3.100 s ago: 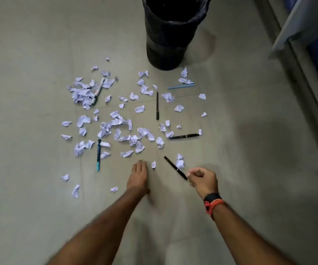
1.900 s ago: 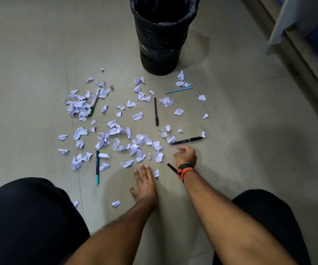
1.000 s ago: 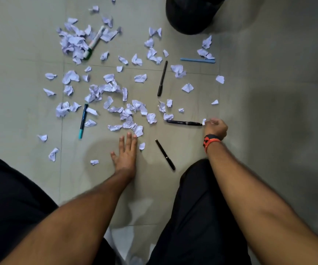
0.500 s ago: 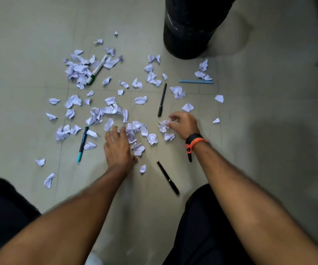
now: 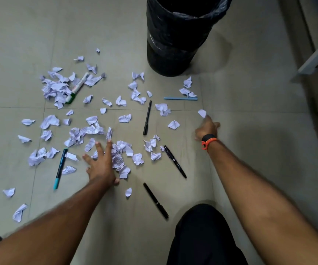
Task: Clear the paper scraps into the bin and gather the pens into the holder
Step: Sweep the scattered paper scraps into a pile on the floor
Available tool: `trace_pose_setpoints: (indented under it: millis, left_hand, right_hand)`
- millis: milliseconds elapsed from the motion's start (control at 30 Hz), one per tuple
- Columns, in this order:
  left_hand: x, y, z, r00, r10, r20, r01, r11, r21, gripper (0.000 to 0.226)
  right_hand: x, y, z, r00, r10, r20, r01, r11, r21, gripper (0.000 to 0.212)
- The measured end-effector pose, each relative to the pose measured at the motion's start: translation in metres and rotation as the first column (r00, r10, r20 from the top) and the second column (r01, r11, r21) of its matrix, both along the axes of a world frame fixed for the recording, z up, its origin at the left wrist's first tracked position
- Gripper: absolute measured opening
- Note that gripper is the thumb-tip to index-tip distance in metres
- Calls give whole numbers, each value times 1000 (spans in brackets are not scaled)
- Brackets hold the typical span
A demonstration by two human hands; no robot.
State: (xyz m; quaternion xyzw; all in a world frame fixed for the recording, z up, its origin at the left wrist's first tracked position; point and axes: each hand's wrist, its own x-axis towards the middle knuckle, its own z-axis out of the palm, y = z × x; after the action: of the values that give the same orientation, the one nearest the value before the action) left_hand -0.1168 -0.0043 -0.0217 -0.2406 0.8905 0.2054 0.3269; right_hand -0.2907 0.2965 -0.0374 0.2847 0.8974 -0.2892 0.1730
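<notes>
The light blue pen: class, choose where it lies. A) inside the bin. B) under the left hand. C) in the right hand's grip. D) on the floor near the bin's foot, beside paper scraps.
D: the light blue pen lies flat on the floor near the bin, paper scraps at its far side, with the left hand and right hand both apart from it.
</notes>
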Motion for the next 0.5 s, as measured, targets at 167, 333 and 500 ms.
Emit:
trace_pose_setpoints:
  millis: [167,333,500]
  left_hand:
    - [-4,1,3,1000,14,14,-14,1000,6,139]
    - [-7,3,1,999,20,31,-20,1000,-8,139]
    - [-11,3,5,998,27,49,-27,1000,5,137]
  right_hand:
    - [4,-34,-1,973,213,-84,-228,940,-253,46]
    - [-38,-4,14,978,127,-166,-125,992,21,44]
    - [-26,-28,18,930,365,-48,-363,931,39,54]
